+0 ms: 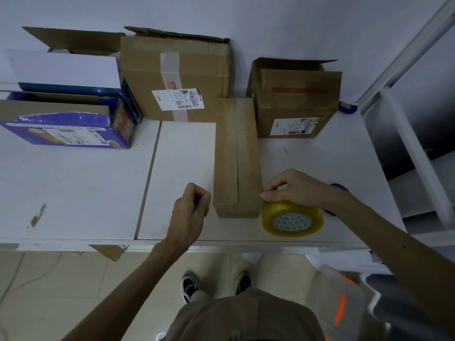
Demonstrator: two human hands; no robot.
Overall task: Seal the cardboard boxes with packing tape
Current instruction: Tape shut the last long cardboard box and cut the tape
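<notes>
A long narrow cardboard box (236, 156) lies on the white table (81, 180), its top seam open as a dark slit. My right hand (295, 188) grips a roll of yellowish clear packing tape (293, 217) standing on edge at the box's near right corner. My left hand (193, 205) hovers at the near left corner with thumb and fingers pinched together. It seems to hold the tape's free end, and the clear strip shows only faintly across the box's near end.
Against the wall stand a tall taped box with a shipping label (174, 77), an open box with a red strip (295, 99) and a purple printed box (66, 129). A dark round thing (341, 188) lies behind my right wrist. The table edge is just below my hands.
</notes>
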